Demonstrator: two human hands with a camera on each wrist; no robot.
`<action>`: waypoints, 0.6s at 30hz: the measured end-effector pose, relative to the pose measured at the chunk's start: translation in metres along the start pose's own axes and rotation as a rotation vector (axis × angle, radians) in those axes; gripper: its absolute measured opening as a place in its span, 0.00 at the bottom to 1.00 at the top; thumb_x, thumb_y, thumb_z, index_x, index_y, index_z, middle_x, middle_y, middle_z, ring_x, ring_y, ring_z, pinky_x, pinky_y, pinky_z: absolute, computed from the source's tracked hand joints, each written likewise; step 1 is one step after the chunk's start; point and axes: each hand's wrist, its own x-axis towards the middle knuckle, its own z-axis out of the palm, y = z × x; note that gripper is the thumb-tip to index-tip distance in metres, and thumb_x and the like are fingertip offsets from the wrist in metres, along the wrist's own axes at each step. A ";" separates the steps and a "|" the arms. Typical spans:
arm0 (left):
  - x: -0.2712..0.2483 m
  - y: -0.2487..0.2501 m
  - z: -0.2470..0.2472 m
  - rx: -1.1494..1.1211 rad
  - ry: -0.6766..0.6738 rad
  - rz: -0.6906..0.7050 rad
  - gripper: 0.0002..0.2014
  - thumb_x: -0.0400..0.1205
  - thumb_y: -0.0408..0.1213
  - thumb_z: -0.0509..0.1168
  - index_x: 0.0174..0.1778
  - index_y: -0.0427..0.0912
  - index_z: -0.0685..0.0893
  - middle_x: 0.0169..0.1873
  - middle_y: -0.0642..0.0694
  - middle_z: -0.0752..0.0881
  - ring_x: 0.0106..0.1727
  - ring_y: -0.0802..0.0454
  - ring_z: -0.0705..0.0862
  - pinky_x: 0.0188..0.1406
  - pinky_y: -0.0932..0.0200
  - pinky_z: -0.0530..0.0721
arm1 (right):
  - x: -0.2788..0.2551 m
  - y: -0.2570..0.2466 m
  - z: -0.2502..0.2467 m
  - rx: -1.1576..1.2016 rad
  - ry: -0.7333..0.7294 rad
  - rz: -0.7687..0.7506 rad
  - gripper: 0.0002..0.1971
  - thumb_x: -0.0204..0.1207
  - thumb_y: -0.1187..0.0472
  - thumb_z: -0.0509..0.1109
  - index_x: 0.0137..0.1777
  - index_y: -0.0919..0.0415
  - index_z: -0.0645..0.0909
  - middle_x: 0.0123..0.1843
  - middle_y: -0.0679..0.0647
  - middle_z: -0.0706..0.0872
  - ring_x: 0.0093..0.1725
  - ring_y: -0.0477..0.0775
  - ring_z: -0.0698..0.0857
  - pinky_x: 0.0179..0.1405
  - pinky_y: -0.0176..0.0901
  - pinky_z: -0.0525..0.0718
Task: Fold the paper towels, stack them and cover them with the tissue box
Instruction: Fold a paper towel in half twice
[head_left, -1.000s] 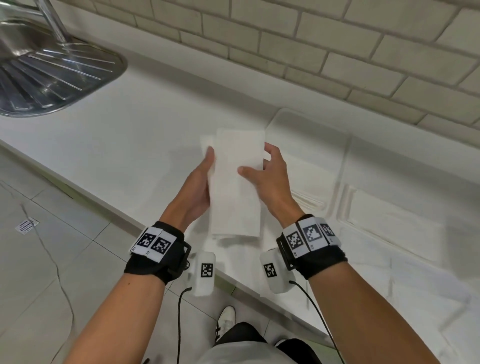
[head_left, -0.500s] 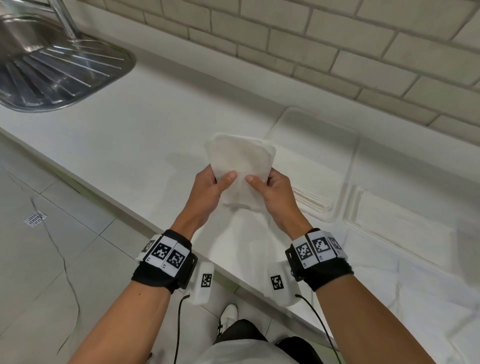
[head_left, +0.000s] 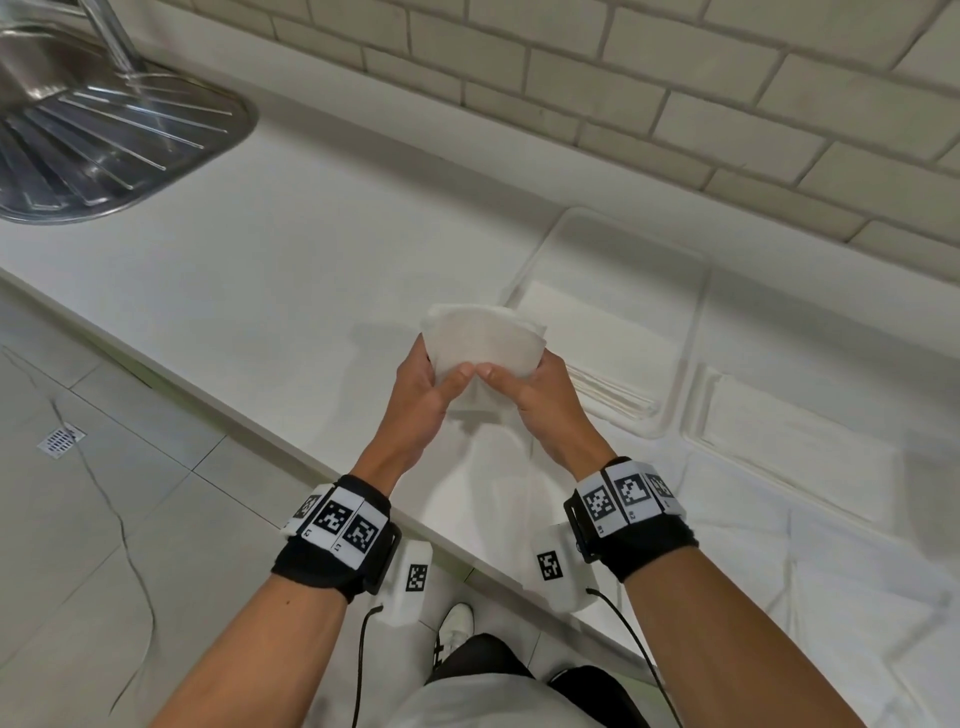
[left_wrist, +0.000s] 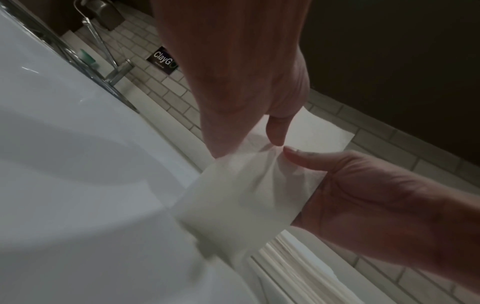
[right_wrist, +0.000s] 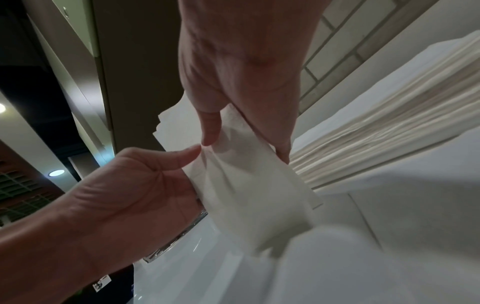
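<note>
A white paper towel, bent double, is held above the counter by both hands. My left hand pinches its left side and my right hand its right side, with the thumbs nearly touching on top. In the left wrist view my left thumb presses the paper towel, and my right hand grips the opposite edge. A stack of folded towels lies just right of the hands within the outline of a clear plastic box. I cannot tell whether that box covers the stack or holds it.
A white counter runs along a tiled wall, with a steel sink drainboard at the far left. More flat white towels lie to the right. The counter's front edge and the tiled floor are below my wrists.
The long flat towel has been folded over into a short doubled piece. Both hands have come closer together and the thumbs now meet on top.
</note>
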 end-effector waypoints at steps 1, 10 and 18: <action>0.000 0.001 0.000 -0.006 -0.003 0.002 0.19 0.83 0.26 0.65 0.67 0.46 0.75 0.61 0.43 0.85 0.60 0.51 0.86 0.52 0.60 0.85 | 0.000 -0.001 0.000 0.002 -0.003 -0.002 0.15 0.77 0.63 0.73 0.63 0.62 0.82 0.55 0.59 0.90 0.53 0.55 0.90 0.51 0.47 0.89; -0.003 -0.001 0.003 0.043 0.031 0.016 0.20 0.83 0.38 0.63 0.71 0.40 0.75 0.63 0.39 0.86 0.64 0.43 0.85 0.62 0.46 0.85 | -0.003 -0.005 -0.003 0.009 0.003 -0.053 0.11 0.79 0.63 0.71 0.59 0.54 0.81 0.53 0.51 0.89 0.52 0.50 0.89 0.50 0.42 0.88; -0.002 -0.004 0.005 0.051 0.061 0.023 0.23 0.79 0.37 0.69 0.69 0.45 0.73 0.63 0.42 0.84 0.64 0.47 0.85 0.58 0.49 0.87 | -0.005 0.005 -0.004 -0.017 0.020 -0.027 0.12 0.80 0.61 0.69 0.63 0.56 0.80 0.59 0.58 0.89 0.59 0.58 0.88 0.57 0.52 0.88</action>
